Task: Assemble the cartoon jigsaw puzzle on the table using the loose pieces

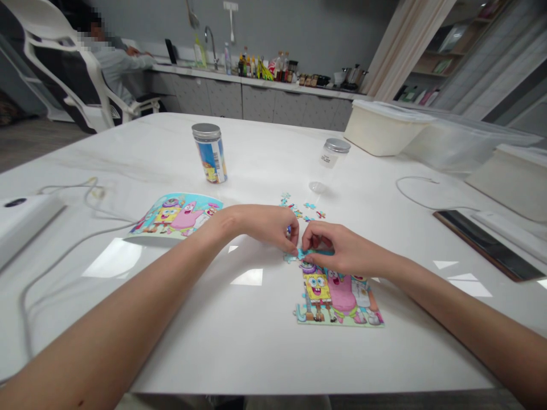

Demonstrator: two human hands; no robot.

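Note:
A partly assembled cartoon puzzle (344, 296) lies on the white table, its upper part partly covered by my right hand (337, 245). The thumb and fingers of that hand are bent together at a light-blue puzzle piece (301, 254) by the puzzle's top left corner. My left hand (276, 228) meets it from the left, fingers curled, thumb tip at the pieces there; what it holds is too small to make out. Loose puzzle pieces (310, 213) are scattered just beyond both hands. A curved picture sheet (179, 215) with the same characters lies left, partly behind my left forearm.
A jar with a cartoon label (210, 155) and a clear jar (333, 159) stand farther back. Cables, a white box (25, 222) and a dark flat device (487, 242) lie at the sides. Plastic bins (384, 128) stand back right. A person (113, 65) sits back left.

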